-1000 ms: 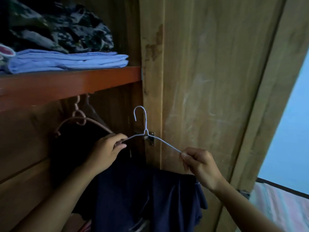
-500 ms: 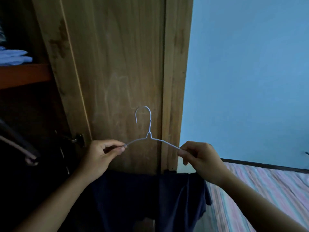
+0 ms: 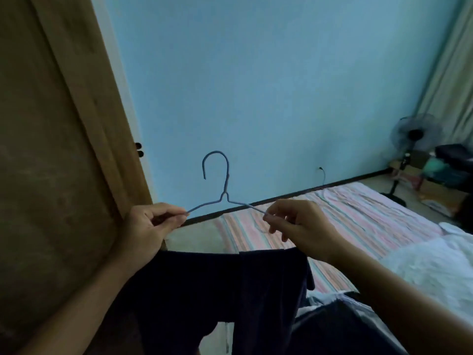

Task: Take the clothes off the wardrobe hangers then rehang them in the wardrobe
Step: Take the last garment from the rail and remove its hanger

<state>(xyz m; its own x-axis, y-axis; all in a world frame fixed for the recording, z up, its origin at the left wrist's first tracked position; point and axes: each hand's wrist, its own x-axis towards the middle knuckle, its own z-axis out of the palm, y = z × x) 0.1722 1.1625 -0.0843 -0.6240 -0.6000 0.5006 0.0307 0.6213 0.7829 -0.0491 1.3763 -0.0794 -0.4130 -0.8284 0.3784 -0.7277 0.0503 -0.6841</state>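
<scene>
The left hand [image 3: 151,226] is pinching the left arm of a thin blue wire hanger [image 3: 225,198] between thumb and curled fingers, and the right hand [image 3: 299,226] is pinching the hanger's right arm the same way, its other fingers hanging loosely bent. Both are holding the hanger upright in the air, hook on top and pointing left. The ends of the wire are disappearing behind the hands, so its lower bar cannot be made out. A dark navy garment [image 3: 225,290] is hanging below the hands, draped from about wrist level; how it is sitting on the hanger is hidden, and its lower edge is running out of the bottom of the view. To the left, the wooden wardrobe door [image 3: 51,149] is filling the frame edge, cut off on three sides. Behind the hanger is a blue wall [image 3: 256,85]. To the right, a striped mattress [image 3: 345,221] is lying on the floor, with a blurred standing fan [image 3: 412,139] in the far corner.
</scene>
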